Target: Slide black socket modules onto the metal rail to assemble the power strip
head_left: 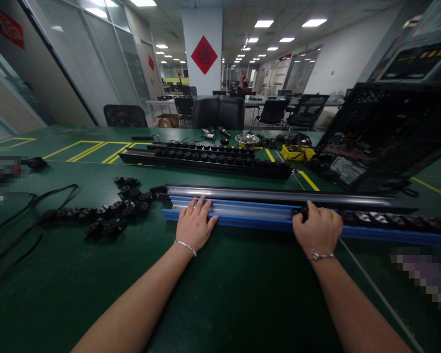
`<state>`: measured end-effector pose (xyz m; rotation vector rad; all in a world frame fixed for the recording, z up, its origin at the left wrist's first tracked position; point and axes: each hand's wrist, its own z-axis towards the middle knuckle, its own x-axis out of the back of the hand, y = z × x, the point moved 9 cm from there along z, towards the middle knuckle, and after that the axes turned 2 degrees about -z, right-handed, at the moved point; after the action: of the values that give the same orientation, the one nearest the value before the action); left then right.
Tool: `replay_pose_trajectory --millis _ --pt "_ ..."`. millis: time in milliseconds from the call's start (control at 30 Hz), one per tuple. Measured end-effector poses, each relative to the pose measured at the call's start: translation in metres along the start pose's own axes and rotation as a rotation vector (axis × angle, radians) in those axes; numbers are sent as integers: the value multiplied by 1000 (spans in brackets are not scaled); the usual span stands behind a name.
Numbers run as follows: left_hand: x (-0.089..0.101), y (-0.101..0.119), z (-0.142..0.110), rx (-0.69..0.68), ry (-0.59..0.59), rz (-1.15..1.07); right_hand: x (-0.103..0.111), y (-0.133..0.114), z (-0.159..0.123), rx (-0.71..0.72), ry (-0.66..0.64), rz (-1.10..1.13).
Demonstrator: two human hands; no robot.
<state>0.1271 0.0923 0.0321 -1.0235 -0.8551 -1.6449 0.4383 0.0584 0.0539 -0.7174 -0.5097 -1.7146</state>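
Note:
A long blue channel (250, 215) lies across the green table (220, 294), with a grey metal rail (279, 195) just behind it. My left hand (194, 223) rests flat on the channel's left end, fingers stretched out. My right hand (318, 228) is closed at the channel's middle, pressing a small black socket module (303, 212) that heads a row of modules (389, 220) filling the channel's right part.
A chain of loose black modules (110, 211) and black cables (25, 215) lie at the left. Two finished black socket strips (206, 159) sit farther back, with a metal bowl (247, 140) and yellow item (296, 153). A black mesh case (382, 132) stands at the right.

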Motion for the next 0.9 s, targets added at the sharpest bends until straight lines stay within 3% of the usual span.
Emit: replay_pose_trajectory --millis 900 --pt "3 1 -3 12 -10 -7 1 -27 -5 34 -107 122"
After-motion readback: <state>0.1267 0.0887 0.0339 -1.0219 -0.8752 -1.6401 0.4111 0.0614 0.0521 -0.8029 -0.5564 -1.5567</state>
